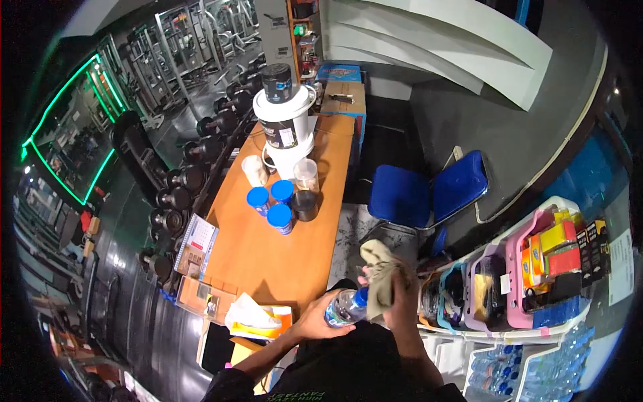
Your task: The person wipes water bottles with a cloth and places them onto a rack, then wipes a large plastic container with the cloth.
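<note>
My left hand (315, 317) is wrapped round a clear plastic water bottle (343, 308) with a blue cap, tilted toward the right. A grey-beige cloth (380, 271) is gripped in my right hand (403, 301), just beside the bottle's cap. The cloth hangs over the fingers and hides part of them. Both hands are in front of my body, at the near right edge of the wooden table (315, 248). Whether the cloth touches the cap, I cannot tell.
Blue-lidded tubs (279, 218), a black jar (305, 206) and a white bucket (284, 127) stand on the table. A tissue pack (258, 318) and desk calendar (197, 244) lie nearer. A blue chair (402, 195) stands right, beyond coloured baskets (516, 268) above bottled water (495, 368). Dumbbells (184, 177) line the left.
</note>
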